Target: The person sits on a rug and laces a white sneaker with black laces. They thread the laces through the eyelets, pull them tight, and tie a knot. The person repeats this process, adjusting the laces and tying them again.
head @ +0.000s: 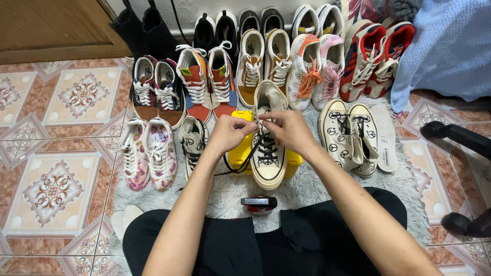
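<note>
A cream high-top sneaker [268, 162] with black laces stands on a yellow box [236, 154] on the grey rug. My left hand [228, 134] pinches a black lace [244, 162] at the shoe's left side, and the loose end hangs down over the box. Over the shoe's upper eyelets my right hand [290, 129] has its fingers closed on the lace. Both hands meet above the tongue. Its matching cream sneaker [192, 141] lies just left of the box.
Several pairs of sneakers [255, 66] stand in rows behind and to both sides. A cream pair [349, 134] and a loose insole [385, 137] lie on the right. A small black-and-red object [259, 202] sits near my knees. A chair base [463, 140] stands at the right.
</note>
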